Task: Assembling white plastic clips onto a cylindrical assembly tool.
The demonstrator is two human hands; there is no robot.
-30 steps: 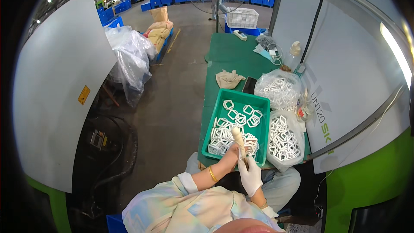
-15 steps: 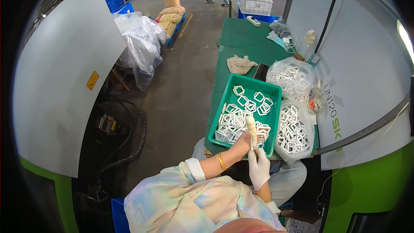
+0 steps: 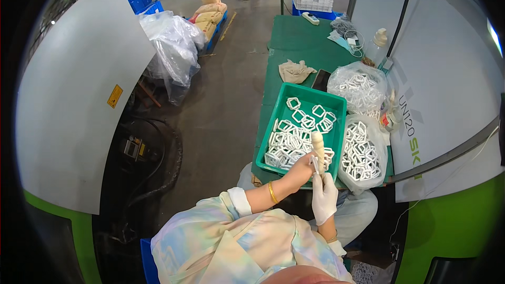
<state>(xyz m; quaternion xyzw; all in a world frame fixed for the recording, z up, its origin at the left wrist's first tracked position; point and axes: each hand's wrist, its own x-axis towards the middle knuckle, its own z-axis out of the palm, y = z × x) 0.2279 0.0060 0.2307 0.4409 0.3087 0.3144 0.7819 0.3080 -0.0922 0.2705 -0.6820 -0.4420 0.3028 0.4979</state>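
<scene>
Cream knobbed rod (image 3: 318, 147) beyond the gloved fingers (image 3: 327, 180)

Pastel tie-dye shirt (image 3: 226, 242) at six o'clock, white cuffs (image 3: 240, 202), gold-coloured bangle (image 3: 272, 193) on left wrist (image 3: 282, 186), white glove (image 3: 324, 206) on right hand (image 3: 323, 194), thin bracelet (image 3: 332, 240) below it, pale blue jeans (image 3: 360, 213) at four o'clock.

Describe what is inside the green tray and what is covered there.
White angular frames lie inside the green tray, heaped toward the near side, a few spread farther off. The heap hides what lies beneath it; the left hand covers part of the near side.
</scene>
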